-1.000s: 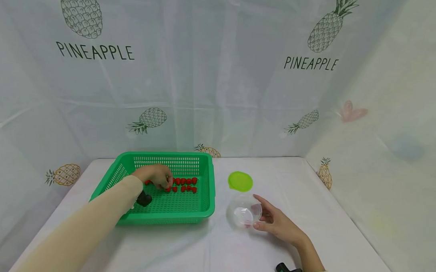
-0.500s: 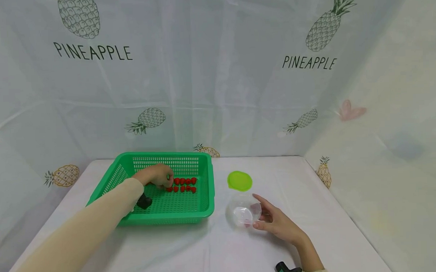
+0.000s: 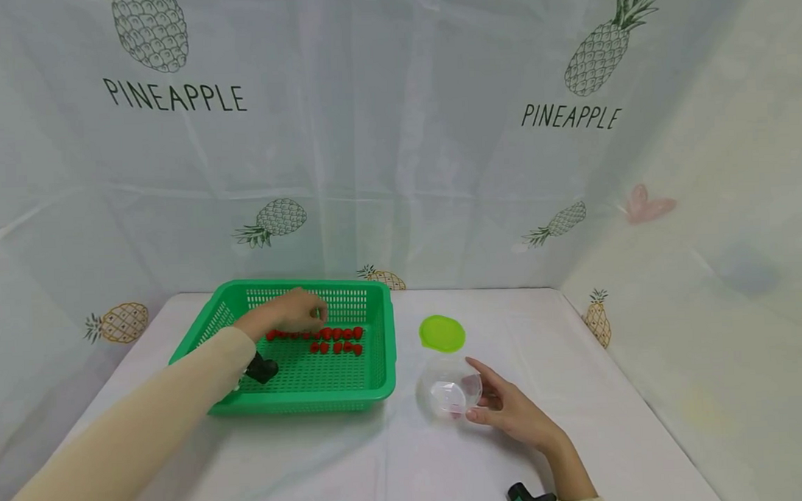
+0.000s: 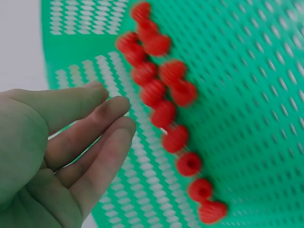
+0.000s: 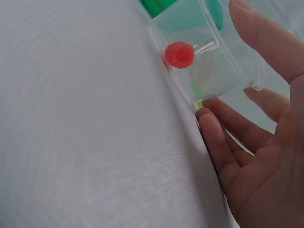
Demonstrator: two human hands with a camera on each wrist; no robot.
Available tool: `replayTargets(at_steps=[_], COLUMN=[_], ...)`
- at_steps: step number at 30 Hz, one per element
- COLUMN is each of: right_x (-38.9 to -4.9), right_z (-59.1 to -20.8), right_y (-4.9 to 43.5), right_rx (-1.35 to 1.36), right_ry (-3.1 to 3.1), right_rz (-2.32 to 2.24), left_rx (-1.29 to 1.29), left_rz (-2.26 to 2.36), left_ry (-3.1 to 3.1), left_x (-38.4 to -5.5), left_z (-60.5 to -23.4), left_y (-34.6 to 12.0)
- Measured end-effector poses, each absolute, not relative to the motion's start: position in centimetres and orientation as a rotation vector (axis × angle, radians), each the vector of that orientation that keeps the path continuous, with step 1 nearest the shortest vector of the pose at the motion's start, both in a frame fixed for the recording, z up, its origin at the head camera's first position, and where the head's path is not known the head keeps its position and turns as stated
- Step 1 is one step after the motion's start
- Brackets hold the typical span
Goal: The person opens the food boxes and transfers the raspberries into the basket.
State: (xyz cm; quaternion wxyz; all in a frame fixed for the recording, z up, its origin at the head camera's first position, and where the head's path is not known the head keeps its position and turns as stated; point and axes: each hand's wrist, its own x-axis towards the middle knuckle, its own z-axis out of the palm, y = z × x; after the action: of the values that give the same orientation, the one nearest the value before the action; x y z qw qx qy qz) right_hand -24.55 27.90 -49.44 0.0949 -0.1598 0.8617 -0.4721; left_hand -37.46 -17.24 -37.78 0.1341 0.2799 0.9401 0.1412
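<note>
My left hand (image 3: 295, 310) is above the back part of the green basket (image 3: 313, 403), over two rows of raspberries. In the left wrist view its fingertips and thumb are bent toward each other with nothing between them, beside the longer row of raspberries (image 4: 163, 114). The shorter row of raspberries (image 3: 338, 348) lies in front of the longer one. My right hand (image 3: 513, 412) holds a clear plastic cup (image 3: 438, 378) from its right side, thumb near the rim and fingers round the wall. One raspberry (image 5: 179, 55) shows low in the cup in the right wrist view.
A bright green lid (image 3: 442, 334) lies on the white-covered table (image 3: 409, 471) behind the cup. Slotted basket walls stand around the raspberries. A pineapple-print curtain (image 3: 398, 169) hangs behind the table.
My left hand has risen from the left end of the shorter row toward the back of the basket. A raspberry there is uncovered. My right hand and the cup have stayed put.
</note>
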Motion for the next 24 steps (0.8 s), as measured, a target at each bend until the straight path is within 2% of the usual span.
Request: replayTargets(at_steps=[13,24], right_x=[-24.7,-24.8], right_z=[-49.8,-49.6], right_y=[28.0,28.0], right_rx=[-0.490,-0.479], right_ry=[2.559,2.539], right_rz=[-1.394,-1.400], left_rx=[1.152,1.253], left_rz=[0.679,0.794], left_ry=[2.688,2.636], left_x=[-33.0,-30.0], left_z=[-34.8,-34.9], left_y=[-10.2,-3.8])
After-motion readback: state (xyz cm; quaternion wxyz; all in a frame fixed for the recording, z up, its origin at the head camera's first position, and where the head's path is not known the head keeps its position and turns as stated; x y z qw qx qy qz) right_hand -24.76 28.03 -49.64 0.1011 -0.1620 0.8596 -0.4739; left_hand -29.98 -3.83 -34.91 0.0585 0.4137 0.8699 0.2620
